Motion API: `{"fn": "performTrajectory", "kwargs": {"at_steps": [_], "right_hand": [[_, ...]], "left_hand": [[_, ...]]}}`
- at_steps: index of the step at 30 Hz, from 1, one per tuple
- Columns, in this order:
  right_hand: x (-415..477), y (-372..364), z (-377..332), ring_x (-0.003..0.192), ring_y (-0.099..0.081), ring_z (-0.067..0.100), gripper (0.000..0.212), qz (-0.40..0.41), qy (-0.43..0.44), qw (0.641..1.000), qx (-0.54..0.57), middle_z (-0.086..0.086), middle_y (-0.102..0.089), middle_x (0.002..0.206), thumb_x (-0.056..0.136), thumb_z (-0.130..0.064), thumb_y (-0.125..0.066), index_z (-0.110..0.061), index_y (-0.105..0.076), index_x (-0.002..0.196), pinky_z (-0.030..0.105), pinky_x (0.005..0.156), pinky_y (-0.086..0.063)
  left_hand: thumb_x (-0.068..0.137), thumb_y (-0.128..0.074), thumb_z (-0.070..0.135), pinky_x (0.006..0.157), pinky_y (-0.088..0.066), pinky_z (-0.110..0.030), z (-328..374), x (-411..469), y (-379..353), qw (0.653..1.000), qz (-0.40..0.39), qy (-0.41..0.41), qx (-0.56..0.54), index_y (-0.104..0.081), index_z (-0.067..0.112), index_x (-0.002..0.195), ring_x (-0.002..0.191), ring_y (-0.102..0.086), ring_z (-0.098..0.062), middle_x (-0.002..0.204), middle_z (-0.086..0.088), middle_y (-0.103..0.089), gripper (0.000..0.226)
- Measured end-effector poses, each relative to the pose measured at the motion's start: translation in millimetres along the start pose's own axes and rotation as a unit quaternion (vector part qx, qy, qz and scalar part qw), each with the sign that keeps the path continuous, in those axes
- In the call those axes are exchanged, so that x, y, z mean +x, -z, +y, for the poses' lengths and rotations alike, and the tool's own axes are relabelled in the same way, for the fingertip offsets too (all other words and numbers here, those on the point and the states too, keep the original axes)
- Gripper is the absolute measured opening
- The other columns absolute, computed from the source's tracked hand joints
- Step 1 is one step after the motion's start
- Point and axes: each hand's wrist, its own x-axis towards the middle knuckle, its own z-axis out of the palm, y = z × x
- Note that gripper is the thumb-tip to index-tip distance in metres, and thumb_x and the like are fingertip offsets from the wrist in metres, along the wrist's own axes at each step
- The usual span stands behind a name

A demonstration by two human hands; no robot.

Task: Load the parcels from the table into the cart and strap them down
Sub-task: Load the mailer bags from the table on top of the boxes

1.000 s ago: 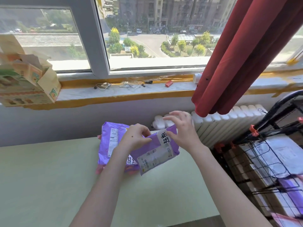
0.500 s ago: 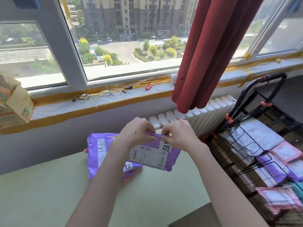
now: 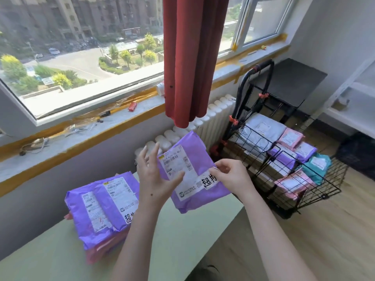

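Purple parcel [image 3: 199, 154] higher, nearer parcel-filled cart [image 3: 324, 189]

The purple parcel [image 3: 200, 155] has lifted off the stack [image 3: 105, 203] toward 3 o'clock, nearer the cart [image 3: 322, 185]. The left grip [image 3: 156, 179] has loosened, fingers spread; the right grip [image 3: 229, 175] now pinches its 3 o'clock edge.
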Motion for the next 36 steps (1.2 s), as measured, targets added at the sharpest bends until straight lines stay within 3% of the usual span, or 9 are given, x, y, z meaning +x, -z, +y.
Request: {"fn": "performTrajectory", "kwargs": {"at_steps": [3,5,7,14,17,20,24,30,36], "right_hand": [[-12.0,10.2,12.1,0.076,-0.071,0.018,0.003,0.042,-0.026,0.996,0.070,0.002,-0.074,0.078,0.084,-0.013,-0.072,-0.010,-0.073,0.083,0.032,0.072,-0.055],[-18.4,20.0,20.5,0.074,-0.070,0.016,0.004,0.071,-0.036,0.992,0.094,0.002,-0.074,0.078,0.085,-0.011,-0.071,-0.014,-0.071,0.081,0.034,0.073,-0.056],[-25.1,34.1,29.4,0.076,-0.071,0.016,0.005,0.083,-0.041,0.990,0.108,0.001,-0.074,0.079,0.086,-0.012,-0.070,-0.015,-0.071,0.081,0.032,0.073,-0.057],[-55.9,98.5,69.6,0.081,-0.070,0.021,0.011,0.128,-0.067,0.975,0.169,0.005,-0.073,0.082,0.087,-0.010,-0.069,-0.018,-0.068,0.080,0.035,0.074,-0.057],[-68.6,129.7,95.4,0.084,-0.071,0.025,0.010,0.143,-0.072,0.970,0.181,0.010,-0.074,0.085,0.086,-0.008,-0.070,-0.016,-0.068,0.081,0.039,0.078,-0.058],[-80.8,161.2,121.1,0.078,-0.070,0.020,0.012,0.156,-0.067,0.968,0.184,0.007,-0.073,0.080,0.085,-0.006,-0.071,-0.016,-0.068,0.079,0.035,0.075,-0.056],[-100.3,202.8,156.0,0.062,-0.065,0.001,0.012,0.153,-0.070,0.964,0.206,-0.005,-0.069,0.069,0.086,-0.004,-0.069,-0.014,-0.068,0.078,0.021,0.065,-0.054],[-120.5,249.6,203.5,0.069,-0.066,0.011,0.006,0.172,-0.081,0.956,0.222,0.004,-0.072,0.078,0.085,-0.005,-0.071,-0.011,-0.070,0.083,0.027,0.070,-0.055],[-131.0,267.6,234.8,0.061,-0.061,0.005,0.019,0.191,-0.092,0.949,0.233,0.000,-0.069,0.070,0.085,0.000,-0.069,-0.016,-0.069,0.075,0.019,0.062,-0.051]], "left_hand": [[0.061,-0.089,0.032,0.085,-0.052,-0.030,4.9,-6.5,-5.9,0.993,-0.047,0.085,-0.068,-0.038,0.024,0.139,0.105,-0.058,-0.017,0.132,-0.001,-0.042,0.094],[0.066,-0.087,0.030,0.063,-0.050,-0.017,11.8,-7.4,-12.0,0.981,-0.095,0.134,-0.106,-0.045,0.028,0.127,0.084,-0.064,-0.008,0.117,0.002,-0.059,0.074],[0.071,-0.084,0.025,0.056,-0.046,-0.014,19.1,-7.6,-21.5,0.973,-0.119,0.152,-0.129,-0.047,0.030,0.118,0.073,-0.064,-0.005,0.107,0.003,-0.064,0.060],[0.072,-0.084,0.020,0.066,-0.048,-0.029,58.7,-19.8,-77.7,0.955,-0.162,0.172,-0.180,-0.058,0.014,0.105,0.077,-0.065,-0.021,0.094,-0.008,-0.069,0.043],[0.059,-0.079,0.034,0.065,-0.049,-0.030,77.9,-40.4,-111.9,0.946,-0.188,0.188,-0.185,-0.059,0.016,0.093,0.076,-0.066,-0.023,0.090,-0.009,-0.070,0.044],[0.067,-0.083,0.026,0.063,-0.049,-0.029,97.0,-60.8,-146.5,0.944,-0.195,0.190,-0.189,-0.059,0.013,0.090,0.071,-0.064,-0.024,0.089,-0.012,-0.068,0.036],[0.065,-0.081,0.028,0.057,-0.048,-0.022,128.0,-83.4,-184.6,0.946,-0.214,0.168,-0.175,-0.059,0.013,0.090,0.065,-0.063,-0.018,0.082,-0.008,-0.068,0.037],[0.055,-0.077,0.042,0.060,-0.054,-0.032,166.8,-110.9,-232.5,0.956,-0.214,0.128,-0.155,-0.062,0.020,0.089,0.069,-0.066,-0.019,0.083,-0.006,-0.070,0.043],[0.068,-0.086,0.026,0.070,-0.058,-0.037,179.2,-129.0,-265.3,0.959,-0.236,0.108,-0.114,-0.063,0.022,0.099,0.076,-0.068,-0.019,0.090,-0.003,-0.070,0.039]]}}
